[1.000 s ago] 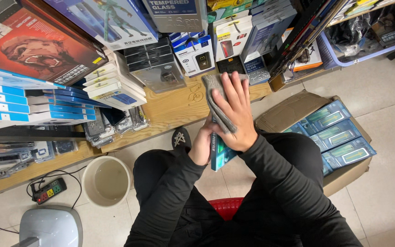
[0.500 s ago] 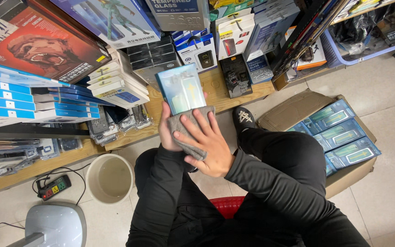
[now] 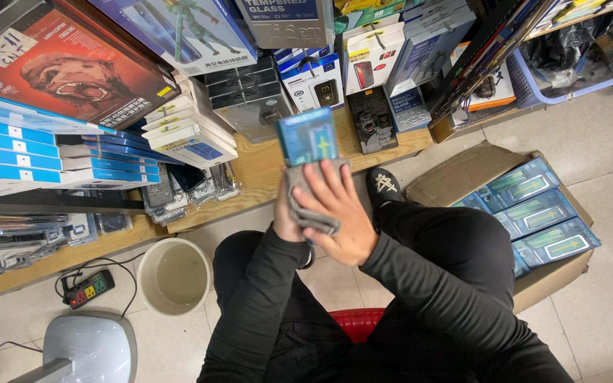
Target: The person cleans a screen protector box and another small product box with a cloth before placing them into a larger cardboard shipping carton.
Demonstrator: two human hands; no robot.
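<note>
A flat teal-blue packaged box (image 3: 309, 137) stands upright in front of me, held from behind and below by my left hand (image 3: 284, 216). My right hand (image 3: 338, 209) presses a grey cloth (image 3: 305, 198) against the lower front of the box, its fingers spread over the cloth. Both arms are in black sleeves. I sit on a red stool (image 3: 355, 323) with my knees raised, one black shoe (image 3: 384, 186) visible beyond my hands.
A low wooden shelf (image 3: 264, 170) holds stacked boxes of phone accessories. An open cardboard carton (image 3: 462, 177) with similar teal boxes (image 3: 540, 213) sits at right. A beige bucket (image 3: 173, 275), a power strip (image 3: 88, 288) and a grey appliance (image 3: 86, 347) lie at left.
The box went from edge-on near my right knee to upright and facing me at centre. My right hand with the cloth has slid to its lower front.
</note>
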